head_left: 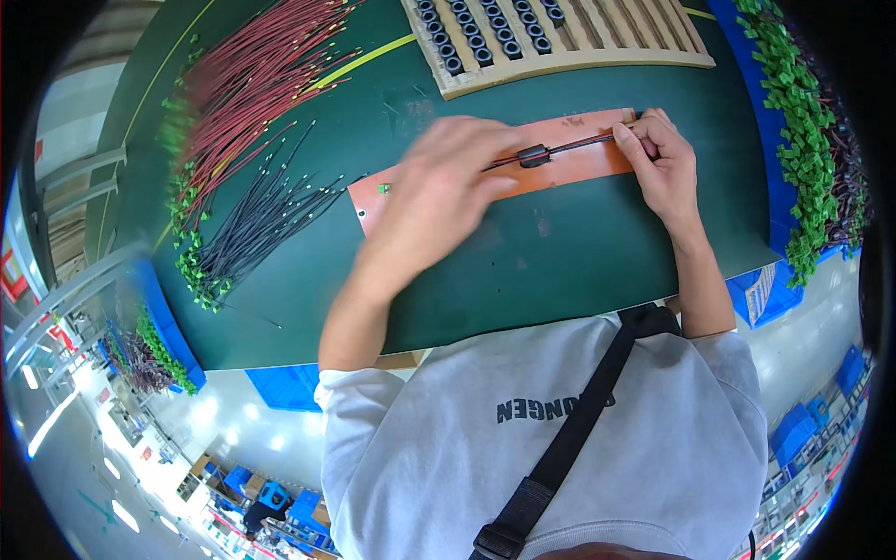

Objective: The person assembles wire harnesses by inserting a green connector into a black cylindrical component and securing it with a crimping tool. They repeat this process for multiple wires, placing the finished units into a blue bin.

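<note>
A black ring-like core [534,156] sits around a thin bundle of dark and red wires [581,144] above a long orange strip [579,168]. My right hand [663,159] pinches the wires between thumb and fingers near the strip's right end. Over the left part of the strip is my left hand [434,191], smeared by motion. The wires run leftward from the core toward its fingers, and whether it grips them is unclear. A small green connector [384,189] shows at the strip's left end.
Red wires [266,70] and black wires [271,219] with green connectors lie on the green table [560,252] at left. A slatted wooden tray [569,65] holds several black cores at the back. Blue bins [770,159] of green-ended wires flank the table.
</note>
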A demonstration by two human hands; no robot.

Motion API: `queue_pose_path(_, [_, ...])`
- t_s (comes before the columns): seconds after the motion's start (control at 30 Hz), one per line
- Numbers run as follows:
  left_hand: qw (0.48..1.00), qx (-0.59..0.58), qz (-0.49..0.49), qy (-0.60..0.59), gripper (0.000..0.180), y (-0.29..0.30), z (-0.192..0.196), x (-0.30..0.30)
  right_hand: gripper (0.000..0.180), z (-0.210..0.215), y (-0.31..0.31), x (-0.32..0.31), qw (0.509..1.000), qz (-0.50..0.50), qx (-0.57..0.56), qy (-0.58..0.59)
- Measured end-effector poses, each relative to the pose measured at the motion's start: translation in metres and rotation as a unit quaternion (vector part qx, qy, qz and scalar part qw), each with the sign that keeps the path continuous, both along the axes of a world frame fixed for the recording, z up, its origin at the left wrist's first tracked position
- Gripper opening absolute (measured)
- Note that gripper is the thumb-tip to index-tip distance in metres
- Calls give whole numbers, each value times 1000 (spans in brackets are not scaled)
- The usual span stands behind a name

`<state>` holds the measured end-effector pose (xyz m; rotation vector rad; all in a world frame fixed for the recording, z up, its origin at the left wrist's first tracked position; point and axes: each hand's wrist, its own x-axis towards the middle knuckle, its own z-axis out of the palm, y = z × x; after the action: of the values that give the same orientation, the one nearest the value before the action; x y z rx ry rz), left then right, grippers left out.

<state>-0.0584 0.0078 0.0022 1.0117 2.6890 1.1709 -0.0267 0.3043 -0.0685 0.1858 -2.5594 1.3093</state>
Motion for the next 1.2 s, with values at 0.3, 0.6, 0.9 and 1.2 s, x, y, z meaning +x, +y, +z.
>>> queue_pose_path(0.3, [986,-141,84,-34,26,-86,16,23,25,4,-4,2,1000,-3,11,10])
queue_pose_path(0.6, [999,2,-16,33,36,10,-16,10,23,2,-4,1,999,5,29,38])
queue_pose_path(0.9, [998,14,-27,-58,20,27,-27,-8,22,1,0,5,1000,0,18,21])
queue_pose_path(1.2, [938,-68,-171,-293,22,89,-18,-67,22,5,0,5,999,8,-40,28])
